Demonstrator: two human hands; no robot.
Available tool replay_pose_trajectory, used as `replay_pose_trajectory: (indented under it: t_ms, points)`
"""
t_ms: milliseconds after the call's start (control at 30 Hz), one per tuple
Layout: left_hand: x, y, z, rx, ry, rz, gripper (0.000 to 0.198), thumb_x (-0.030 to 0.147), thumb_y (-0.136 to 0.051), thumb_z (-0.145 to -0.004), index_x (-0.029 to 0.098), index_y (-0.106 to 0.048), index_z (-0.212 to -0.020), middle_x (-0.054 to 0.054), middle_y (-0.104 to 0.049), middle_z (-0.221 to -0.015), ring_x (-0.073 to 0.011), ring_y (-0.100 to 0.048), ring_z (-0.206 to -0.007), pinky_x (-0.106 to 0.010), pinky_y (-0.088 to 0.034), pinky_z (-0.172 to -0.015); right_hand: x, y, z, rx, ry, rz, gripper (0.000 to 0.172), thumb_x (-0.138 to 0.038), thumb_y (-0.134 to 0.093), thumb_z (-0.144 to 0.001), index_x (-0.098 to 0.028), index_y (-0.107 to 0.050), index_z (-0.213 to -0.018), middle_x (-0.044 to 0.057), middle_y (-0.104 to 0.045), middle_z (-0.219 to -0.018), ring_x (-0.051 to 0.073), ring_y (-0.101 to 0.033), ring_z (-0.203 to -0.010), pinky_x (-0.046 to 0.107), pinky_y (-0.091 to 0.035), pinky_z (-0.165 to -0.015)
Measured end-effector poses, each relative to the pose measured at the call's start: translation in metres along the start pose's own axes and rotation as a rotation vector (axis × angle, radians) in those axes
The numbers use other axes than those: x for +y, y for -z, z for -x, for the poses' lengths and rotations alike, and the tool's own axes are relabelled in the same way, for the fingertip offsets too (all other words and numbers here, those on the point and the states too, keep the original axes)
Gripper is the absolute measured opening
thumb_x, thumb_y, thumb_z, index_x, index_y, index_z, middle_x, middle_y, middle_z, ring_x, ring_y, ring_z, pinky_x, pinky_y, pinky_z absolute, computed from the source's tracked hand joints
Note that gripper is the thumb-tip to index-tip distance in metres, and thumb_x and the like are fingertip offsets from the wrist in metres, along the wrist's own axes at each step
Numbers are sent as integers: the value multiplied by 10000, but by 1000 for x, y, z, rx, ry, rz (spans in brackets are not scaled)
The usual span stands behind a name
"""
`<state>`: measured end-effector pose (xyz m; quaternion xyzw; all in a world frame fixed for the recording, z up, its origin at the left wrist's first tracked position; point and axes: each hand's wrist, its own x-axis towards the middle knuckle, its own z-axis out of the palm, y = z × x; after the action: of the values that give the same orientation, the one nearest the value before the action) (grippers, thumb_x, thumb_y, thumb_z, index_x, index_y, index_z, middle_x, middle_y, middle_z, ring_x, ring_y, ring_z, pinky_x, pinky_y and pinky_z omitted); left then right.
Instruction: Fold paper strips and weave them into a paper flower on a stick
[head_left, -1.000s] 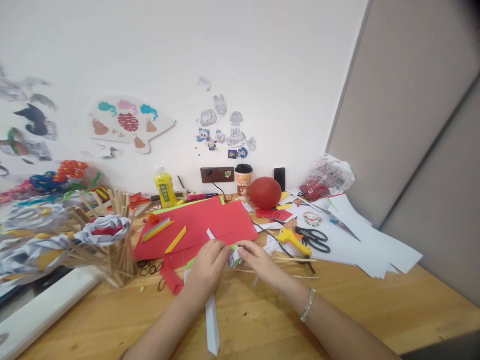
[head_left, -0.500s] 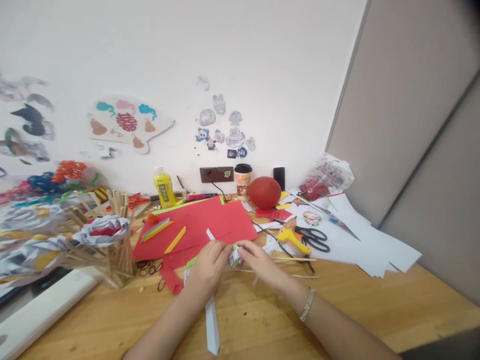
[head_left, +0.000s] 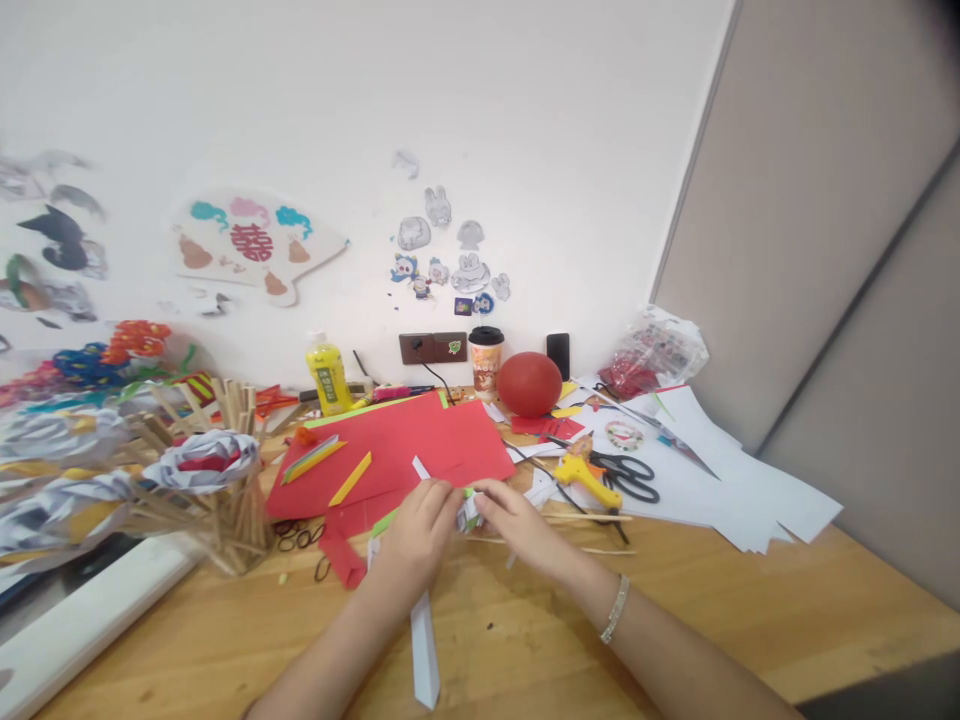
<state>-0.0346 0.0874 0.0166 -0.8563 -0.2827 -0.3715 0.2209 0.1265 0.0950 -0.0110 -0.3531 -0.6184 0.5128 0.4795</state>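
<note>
Both my hands meet over the wooden table, fingers closed around a small folded piece of white and green paper (head_left: 468, 512). My left hand (head_left: 421, 525) grips it from the left, its fingertips partly hidden behind the paper. From the right, my right hand (head_left: 517, 520) pinches the same piece. A long white paper strip (head_left: 424, 655) runs out from under my left hand toward the table's front. Green and white strip ends show just left of that hand. Red paper sheets (head_left: 405, 440) lie right behind my hands.
A yellow hot glue gun (head_left: 589, 482) and black-handled scissors (head_left: 628, 476) lie to the right among white paper sheets (head_left: 739, 500). A red balloon (head_left: 529, 384), lidded cup (head_left: 486, 362) and yellow bottle (head_left: 328, 375) stand at the back. Wooden sticks (head_left: 217, 520) and paper flowers crowd the left.
Almost nothing differs. My hands stay at the same spot on the white and green paper, with only slight finger movement.
</note>
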Motion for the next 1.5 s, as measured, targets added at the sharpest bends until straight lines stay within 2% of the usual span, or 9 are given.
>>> replay_pose_trajectory:
  t_ms: [200,367,600,700,833,933,1100,1367,1500]
  points:
    - [-2,-5,1,-17,-43,-31,201,127,-366,-853,101,-529,-969,-102,-552,-807,-177,-487,-739,-300,-455,-627,-4,0,1,4,-20,-27,291,-442,-478,-800,-194,-551,-934,20,-561,-881,145,-538,-770,262,-468,-666]
    - [-4,-4,2,17,122,71,265,142,-393,-840,134,-485,-1089,-110,-553,-898,-186,-511,-824,-325,-460,-718,-6,5,0,4,-44,-64,322,-466,-493,-784,-188,-559,-933,21,-559,-862,142,-542,-759,253,-457,-655]
    - [-2,-4,5,-269,324,422,536,365,-602,-705,212,-402,-1179,-104,-518,-1153,-235,-490,-1061,-371,-427,-873,-3,7,-3,-20,-116,-78,397,-515,-428,-802,-146,-565,-848,7,-542,-694,103,-498,-555,222,-417,-525]
    - [0,-12,7,-264,454,520,404,306,-586,-720,225,-443,-1089,-60,-572,-1056,-205,-543,-973,-344,-444,-832,-8,11,-3,-40,-101,145,436,-500,-320,-852,-142,-568,-849,14,-556,-678,120,-512,-560,240,-416,-540]
    - [2,-16,7,-240,607,537,379,311,-588,-705,212,-451,-1045,-50,-577,-1013,-202,-551,-935,-339,-445,-808,-13,30,-6,217,66,948,250,-328,-405,-858,-150,-580,-865,76,-590,-866,191,-514,-837,297,-383,-745]
    - [2,-17,6,-270,685,542,387,307,-595,-681,203,-456,-1028,-45,-580,-977,-199,-560,-877,-337,-454,-770,-7,44,-12,259,-20,1418,166,-182,-466,-810,-115,-586,-904,148,-583,-937,241,-489,-915,330,-355,-778]
    - [1,-23,7,-309,761,588,318,245,-549,-678,197,-467,-982,-30,-593,-916,-183,-570,-815,-308,-459,-715,3,50,-18,160,-33,1471,217,-51,-428,-790,-119,-615,-875,130,-619,-893,206,-525,-860,287,-354,-742]
    - [-3,-24,8,-346,833,566,307,197,-510,-651,201,-476,-956,-13,-597,-876,-173,-572,-780,-292,-446,-693,-1,43,-6,-145,142,1281,133,-311,-600,-751,-183,-613,-787,23,-610,-835,149,-532,-802,220,-344,-652]
    - [-6,-24,8,-290,862,535,261,224,-530,-646,194,-450,-893,-4,-579,-825,-172,-564,-758,-287,-438,-674,-2,41,-8,-61,137,1364,97,-217,-525,-805,-162,-598,-775,50,-605,-824,167,-532,-803,241,-343,-657]
